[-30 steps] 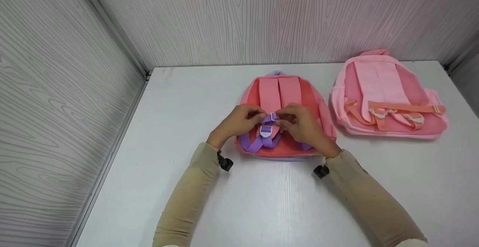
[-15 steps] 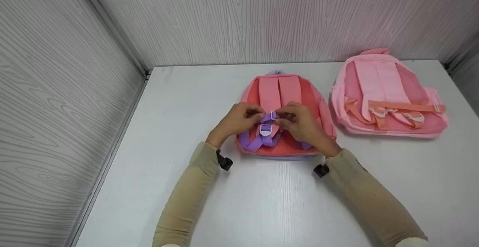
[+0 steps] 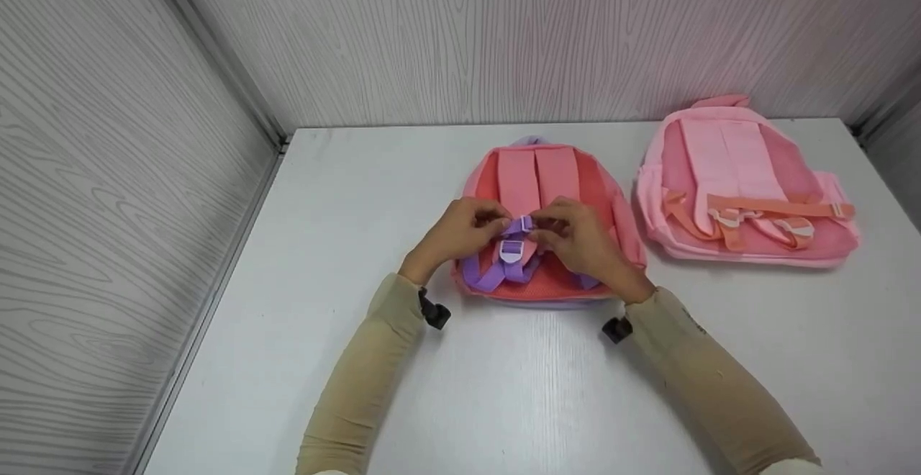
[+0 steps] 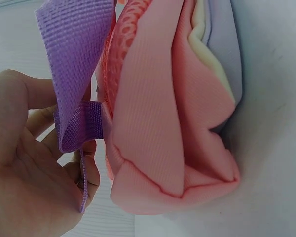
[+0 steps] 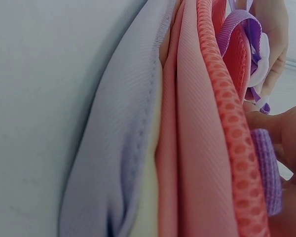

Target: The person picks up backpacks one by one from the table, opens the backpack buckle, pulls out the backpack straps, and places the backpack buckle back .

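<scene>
A pale wood-grain wall stands behind a white table, and another panel with the same grain rises along the left side. On the table, near the middle, a coral backpack lies with its back panel facing up. Its two padded shoulder straps run down side by side from the top.

Both hands meet over the middle of this backpack. The left hand pinches a purple strap between thumb and fingers. The right hand, its fingers bent, pinches the small buckle on that strap from the other side. Just below them, a larger white buckle rests on the bag with purple webbing threaded through it.

To the right, beside the coral one, lies a light pink backpack, also back side up, with orange straps across its lower part. Tan sleeves cover both forearms.
</scene>
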`<state>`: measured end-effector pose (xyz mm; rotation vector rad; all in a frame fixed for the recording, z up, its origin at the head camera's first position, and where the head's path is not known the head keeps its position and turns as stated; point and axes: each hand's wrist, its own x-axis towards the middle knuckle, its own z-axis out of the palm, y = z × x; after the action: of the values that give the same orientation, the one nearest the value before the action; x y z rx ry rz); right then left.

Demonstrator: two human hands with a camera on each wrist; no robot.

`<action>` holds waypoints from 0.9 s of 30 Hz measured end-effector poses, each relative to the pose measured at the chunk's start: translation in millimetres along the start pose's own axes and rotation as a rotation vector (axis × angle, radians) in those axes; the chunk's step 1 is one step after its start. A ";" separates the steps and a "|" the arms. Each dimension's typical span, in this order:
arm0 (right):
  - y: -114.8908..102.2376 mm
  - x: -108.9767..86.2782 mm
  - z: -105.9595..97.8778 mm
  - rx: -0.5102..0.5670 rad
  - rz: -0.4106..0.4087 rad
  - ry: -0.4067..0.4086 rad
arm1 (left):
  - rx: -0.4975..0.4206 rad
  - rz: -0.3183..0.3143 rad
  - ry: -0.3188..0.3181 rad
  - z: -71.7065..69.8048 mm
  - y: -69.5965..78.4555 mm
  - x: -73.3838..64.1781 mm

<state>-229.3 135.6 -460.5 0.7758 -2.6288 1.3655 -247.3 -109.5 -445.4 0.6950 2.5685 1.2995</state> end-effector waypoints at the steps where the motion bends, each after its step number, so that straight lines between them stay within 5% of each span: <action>1: 0.2 0.0 0.0 -0.001 -0.001 -0.001 | 0.001 0.001 0.001 0.1 0.0 0.1; 27: -0.5 0.7 -1.2 -0.022 -0.055 0.001 | -0.001 0.016 0.007 3.2 4.0 1.6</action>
<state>-229.8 136.0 -459.2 0.8375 -2.5965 1.3199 -246.3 -104.5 -444.1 0.7143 2.5722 1.3108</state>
